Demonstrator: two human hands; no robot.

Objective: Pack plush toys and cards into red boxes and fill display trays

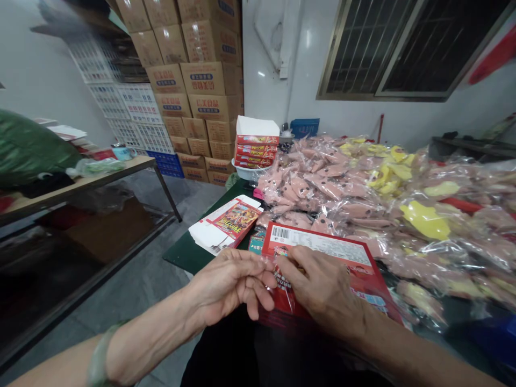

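Left hand (237, 279) and right hand (322, 279) apparently pinch clear film (288, 299) near the front edge of the tabletop (182, 253), likely light, slippery, best held by its rim.

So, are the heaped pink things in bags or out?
In bags: shiny clear plastic crinkles around the pink things.

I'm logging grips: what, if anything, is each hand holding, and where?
The left hand seems to pinch thin clear plastic film near its upper end; the right hand covers part of the red printed cardboard box, its hold unclear.
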